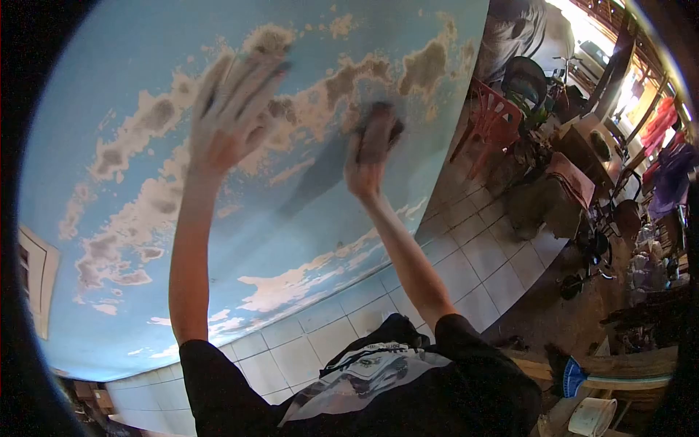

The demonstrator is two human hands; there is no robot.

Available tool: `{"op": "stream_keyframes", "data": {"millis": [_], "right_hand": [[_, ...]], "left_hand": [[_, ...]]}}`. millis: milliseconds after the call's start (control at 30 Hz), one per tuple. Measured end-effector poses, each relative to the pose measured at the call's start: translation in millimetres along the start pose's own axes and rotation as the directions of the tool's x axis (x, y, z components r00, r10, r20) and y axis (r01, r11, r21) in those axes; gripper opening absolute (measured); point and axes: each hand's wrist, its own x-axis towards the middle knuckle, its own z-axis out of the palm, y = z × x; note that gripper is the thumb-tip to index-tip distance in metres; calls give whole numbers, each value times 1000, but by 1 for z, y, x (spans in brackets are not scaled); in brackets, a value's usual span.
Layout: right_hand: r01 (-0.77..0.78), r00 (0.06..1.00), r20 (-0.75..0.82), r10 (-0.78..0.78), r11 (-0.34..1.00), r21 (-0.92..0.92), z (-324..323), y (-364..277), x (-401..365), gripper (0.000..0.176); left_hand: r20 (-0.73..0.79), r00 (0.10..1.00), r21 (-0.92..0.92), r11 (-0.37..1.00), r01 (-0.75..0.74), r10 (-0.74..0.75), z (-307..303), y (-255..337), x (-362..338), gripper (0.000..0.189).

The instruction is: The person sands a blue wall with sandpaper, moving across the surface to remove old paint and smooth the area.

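Before me stands a light-blue wall (262,197) with patches of peeled paint that show whitish and grey-brown beneath. My left hand (237,109) lies against or close to it at the upper left, fingers stretched out and slightly blurred by motion, holding nothing. To the right, my right hand (370,156) is closed on a small dark block (384,120) at the wall, near a peeled patch. Motion blur hides the block's exact kind. A shadow of the right hand falls on the wall to its lower left.
White floor tiles (466,273) run along the wall's foot. Beyond its right edge are a red plastic chair (495,120), cardboard boxes (591,149) and clutter. A blue broom (575,377) and a white bucket (591,416) are at lower right. A door frame (40,280) shows at left.
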Motion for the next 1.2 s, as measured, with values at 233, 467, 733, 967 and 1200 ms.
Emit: {"op": "stream_keyframes", "data": {"millis": [233,467,733,967,1200], "right_hand": [[-253,913,-300,277,960,117,21,-18,0,55],[-108,955,-267,128,990,89,-4,-9,60,49],[22,999,20,-27,974,227,-7,-28,-27,45],[76,951,-307,-22,984,163,13,-15,-15,42],[-13,979,-201,44,988,152,-7,-5,37,44]], "left_hand": [[117,992,-87,995,-39,49,14,34,16,59],[242,970,-14,1000,14,-10,24,41,15,59],[195,980,59,997,-39,27,21,41,17,55],[180,983,36,999,-28,21,23,41,17,56],[187,982,32,999,-16,9,25,42,15,56]]}}
